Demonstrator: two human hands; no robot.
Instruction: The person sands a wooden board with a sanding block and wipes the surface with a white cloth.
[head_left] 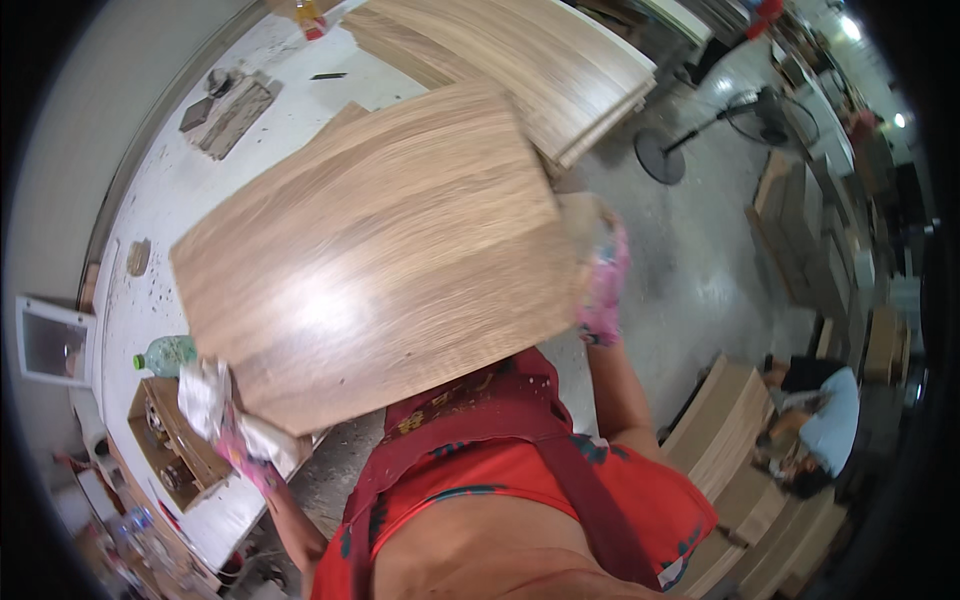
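Observation:
A large wood-grain board (390, 250) lies tilted in front of me, over a white table (150, 290). My right hand (605, 285), in a pink patterned glove, grips the board's right edge; its fingertips blur against the edge. At the near left corner is my left hand (245, 455), gloved in the same pink. A crumpled white cloth (210, 400) is bunched in that hand against the corner. Whether the left fingers also bear on the board is hidden by the cloth.
Stacked wood-grain boards (520, 60) stand at the far side. Left of me are a green bottle (168, 354) and a cardboard box (165, 440). A standing fan (660, 155) is on the floor at right; a person (815, 430) crouches by more boards (725, 420).

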